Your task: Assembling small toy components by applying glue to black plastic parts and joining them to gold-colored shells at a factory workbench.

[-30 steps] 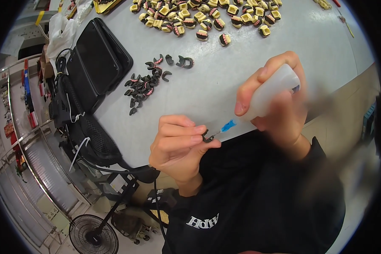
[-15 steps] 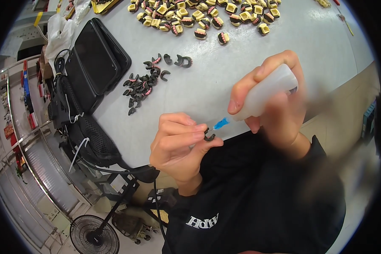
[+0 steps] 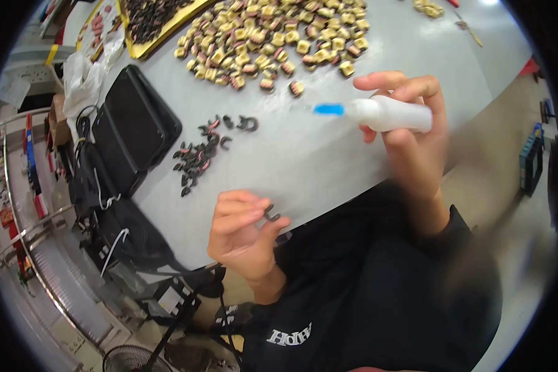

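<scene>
My left hand [image 3: 242,239] pinches a tiny, stiff, light black clip [image 3: 270,214] by its edges; my right hand [image 3: 409,133] is wrapped around the soft squeeze bottle [image 3: 387,114], gripped mid-body.

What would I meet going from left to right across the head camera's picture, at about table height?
Flat black case → small pile of dark curved clips → left hand pinching one dark clip → blue nozzle tip → white squeeze bottle in the right hand.
</scene>
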Demonstrator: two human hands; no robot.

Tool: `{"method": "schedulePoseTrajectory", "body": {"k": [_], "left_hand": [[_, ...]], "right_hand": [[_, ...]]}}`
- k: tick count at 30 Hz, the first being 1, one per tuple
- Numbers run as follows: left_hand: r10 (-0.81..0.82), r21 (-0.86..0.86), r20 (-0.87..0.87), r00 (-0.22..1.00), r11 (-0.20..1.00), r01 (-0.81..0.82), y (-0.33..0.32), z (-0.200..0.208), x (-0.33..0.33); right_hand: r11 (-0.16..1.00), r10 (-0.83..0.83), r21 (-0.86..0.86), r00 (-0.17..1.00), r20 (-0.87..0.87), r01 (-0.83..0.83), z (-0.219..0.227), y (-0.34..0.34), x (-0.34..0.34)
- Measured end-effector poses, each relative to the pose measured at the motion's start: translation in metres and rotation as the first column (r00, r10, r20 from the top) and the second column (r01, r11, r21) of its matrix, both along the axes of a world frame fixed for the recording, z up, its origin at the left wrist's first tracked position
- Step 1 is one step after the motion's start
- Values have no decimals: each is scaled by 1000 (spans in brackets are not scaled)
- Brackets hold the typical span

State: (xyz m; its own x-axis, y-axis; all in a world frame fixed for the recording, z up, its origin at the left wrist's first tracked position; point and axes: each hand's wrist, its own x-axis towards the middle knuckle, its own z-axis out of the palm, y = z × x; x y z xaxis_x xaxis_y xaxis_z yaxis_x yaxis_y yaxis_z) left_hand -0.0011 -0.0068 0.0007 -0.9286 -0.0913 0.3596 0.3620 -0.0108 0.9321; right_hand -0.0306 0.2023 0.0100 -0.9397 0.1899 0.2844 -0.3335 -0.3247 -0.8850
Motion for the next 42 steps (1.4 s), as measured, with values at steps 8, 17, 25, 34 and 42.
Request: {"method": "schedulePoseTrajectory", "body": {"k": [8, 17, 25, 34, 42], "left_hand": [[-86, -71, -66, 994, 994, 82, -10, -7, 2], [-97, -70, -95, 991, 993, 91, -9, -7, 2], [-123, -99, -95, 988, 989, 113, -8, -4, 2], [-13, -68, -77, 997, 998, 8, -2, -3, 2], [-43, -87, -72, 996, 996, 36, -2, -5, 1]], "right_hand": [[769, -29, 638, 999, -26, 39, -3, 31, 4], [677, -98, 736, 991, 88, 1, 13, 46, 11], [107, -301, 945, 916, -267, 310, 30, 162, -65], [141, -274, 961, 942, -193, 238, 5, 166, -95], [90, -279, 897, 875, -394, 433, 19, 147, -81]]}}
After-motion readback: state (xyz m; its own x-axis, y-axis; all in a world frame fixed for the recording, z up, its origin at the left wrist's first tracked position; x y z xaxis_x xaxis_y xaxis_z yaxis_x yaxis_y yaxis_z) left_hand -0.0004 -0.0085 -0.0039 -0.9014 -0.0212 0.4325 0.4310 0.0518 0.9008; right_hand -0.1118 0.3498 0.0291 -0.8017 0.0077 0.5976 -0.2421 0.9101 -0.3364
